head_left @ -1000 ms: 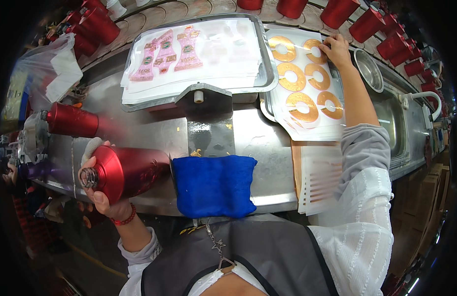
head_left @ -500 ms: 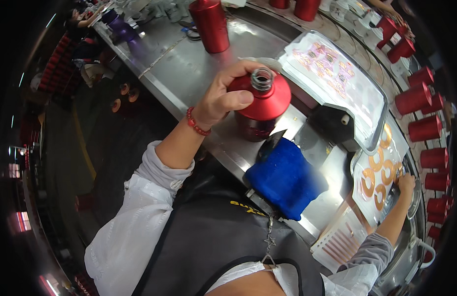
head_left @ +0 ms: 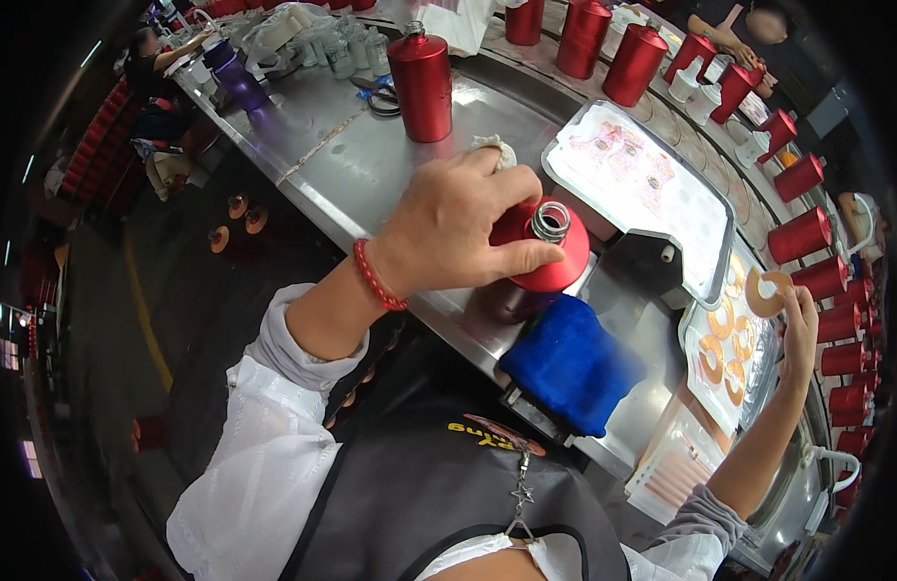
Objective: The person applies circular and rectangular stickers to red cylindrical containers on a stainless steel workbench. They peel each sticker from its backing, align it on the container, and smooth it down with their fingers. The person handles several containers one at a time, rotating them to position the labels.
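My left hand [head_left: 458,228] is wrapped round the shoulder of a glossy red bottle [head_left: 550,276] with an open clear glass neck. A bit of whitish cloth [head_left: 497,150] shows beyond its fingers; how it is held is hidden. Between the fingertips of my right hand [head_left: 799,334] is a gold C-shaped decal [head_left: 758,298], raised above a sheet [head_left: 700,334] of several similar gold decals. Below the bottle, a blue cloth [head_left: 574,368] covers a block at the table edge. A second red bottle [head_left: 419,92] stands upright farther back on the metal table.
A white tray [head_left: 724,203] holds sheets with pink patterns, beside a black box [head_left: 647,266]. Scissors [head_left: 383,100], a purple bottle [head_left: 237,82] and clear glassware [head_left: 342,53] lie toward the back. Red bottles [head_left: 637,63] line a curved conveyor. A white slotted basket [head_left: 676,465] sits nearer me.
My right hand has lifted a gold decal up from the sheet. The left hand has shifted with the red bottle slightly right and nearer, its back now turned more upward.
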A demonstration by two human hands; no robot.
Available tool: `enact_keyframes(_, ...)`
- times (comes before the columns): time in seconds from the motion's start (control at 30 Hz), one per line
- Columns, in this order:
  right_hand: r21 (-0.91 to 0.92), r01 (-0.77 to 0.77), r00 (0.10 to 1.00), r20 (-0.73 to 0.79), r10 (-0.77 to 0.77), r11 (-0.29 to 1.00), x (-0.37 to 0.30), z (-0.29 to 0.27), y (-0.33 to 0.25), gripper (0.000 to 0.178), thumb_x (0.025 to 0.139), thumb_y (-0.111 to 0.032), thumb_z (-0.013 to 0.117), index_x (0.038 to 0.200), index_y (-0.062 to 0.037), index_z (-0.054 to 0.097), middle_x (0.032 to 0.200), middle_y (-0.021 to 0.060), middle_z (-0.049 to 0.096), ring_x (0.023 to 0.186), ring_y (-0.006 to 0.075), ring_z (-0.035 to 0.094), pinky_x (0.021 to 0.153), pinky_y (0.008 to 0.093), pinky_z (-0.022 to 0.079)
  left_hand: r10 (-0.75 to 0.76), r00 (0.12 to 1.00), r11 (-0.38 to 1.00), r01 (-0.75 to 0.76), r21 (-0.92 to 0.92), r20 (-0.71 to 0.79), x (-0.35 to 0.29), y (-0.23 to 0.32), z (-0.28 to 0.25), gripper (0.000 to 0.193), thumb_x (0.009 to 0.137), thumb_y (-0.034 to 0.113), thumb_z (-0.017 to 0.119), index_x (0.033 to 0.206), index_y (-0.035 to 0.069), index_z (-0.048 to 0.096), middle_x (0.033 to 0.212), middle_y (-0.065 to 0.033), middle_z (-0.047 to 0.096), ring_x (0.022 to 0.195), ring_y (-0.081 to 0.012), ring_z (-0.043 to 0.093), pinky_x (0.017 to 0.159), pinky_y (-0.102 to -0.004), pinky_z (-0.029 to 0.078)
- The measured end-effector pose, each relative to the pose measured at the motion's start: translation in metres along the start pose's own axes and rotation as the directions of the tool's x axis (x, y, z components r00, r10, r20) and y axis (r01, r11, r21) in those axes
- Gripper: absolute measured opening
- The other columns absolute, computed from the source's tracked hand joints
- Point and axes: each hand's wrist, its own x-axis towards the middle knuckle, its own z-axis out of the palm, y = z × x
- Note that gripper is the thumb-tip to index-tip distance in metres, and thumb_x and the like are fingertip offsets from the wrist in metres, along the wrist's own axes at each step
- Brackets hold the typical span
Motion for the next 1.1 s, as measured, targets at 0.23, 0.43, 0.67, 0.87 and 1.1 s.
enact_keyframes(0.23,0.388,0.21,0.957,0.104,-0.27,0.897,-0.043,0.101,-0.09,0.016,0.102,-0.021,0.059,0.102,-0.0054,0.061,0.08,-0.0049,0.052,0.067,0.0019,0.044,0.06,0.0182,0.035,0.408,0.904,0.8,-0.422,-0.426,-0.129,-0.008,-0.036,0.024,0.071,0.083,0.051,0.075,0.135,0.006,0.055,0.122,-0.0179,0.057,0.108,-0.0339,0.056,0.097,-0.0428,0.043)
enact_keyframes(0.43,0.513,0.249,0.929,0.114,-0.352,0.822,-0.082,0.166,-0.142,0.018,0.1,-0.024,0.061,0.104,-0.0065,0.061,0.084,-0.002,0.056,0.073,0.0043,0.05,0.067,0.0188,0.041,0.136,0.951,0.991,-0.125,0.057,-0.278,-0.042,-0.004,0.026,0.085,0.075,0.067,0.074,0.131,0.007,0.053,0.113,-0.0216,0.055,0.105,-0.0374,0.056,0.094,-0.0424,0.046)
enact_keyframes(0.67,0.683,0.208,0.9,0.146,-0.411,0.7,-0.114,0.219,-0.208,0.018,0.1,-0.022,0.061,0.102,-0.0049,0.061,0.086,-0.0026,0.058,0.074,0.002,0.051,0.067,0.0174,0.041,0.101,0.897,0.974,-0.177,-0.142,-0.43,-0.054,-0.012,0.057,0.088,0.077,0.053,0.079,0.141,0.004,0.043,0.122,-0.0259,0.051,0.108,-0.0438,0.05,0.098,-0.0496,0.04)
enact_keyframes(0.87,0.619,0.383,0.842,0.07,-0.534,0.686,-0.147,0.233,-0.216,0.02,0.099,-0.016,0.062,0.09,0.0008,0.058,0.115,0.0136,0.061,0.104,0.015,0.054,0.093,0.0291,0.041,-0.006,0.933,0.828,-0.198,-0.525,-0.361,-0.068,-0.026,0.057,0.087,0.082,0.048,0.079,0.143,0.0,0.039,0.14,-0.0191,0.045,0.131,-0.028,0.043,0.111,-0.0429,0.032)
enact_keyframes(1.1,0.633,0.16,0.924,0.173,-0.34,0.757,-0.145,0.256,-0.175,0.018,0.098,-0.014,0.062,0.088,-0.0013,0.055,0.118,0.0117,0.059,0.103,0.0134,0.052,0.093,0.0285,0.041,-0.313,0.912,0.217,-0.204,-0.955,-0.266,-0.059,-0.021,0.067,0.04,0.099,0.025,0.064,0.125,0.0,0.048,0.114,-0.0051,0.056,0.105,-0.0101,0.052,0.096,-0.0267,0.042)
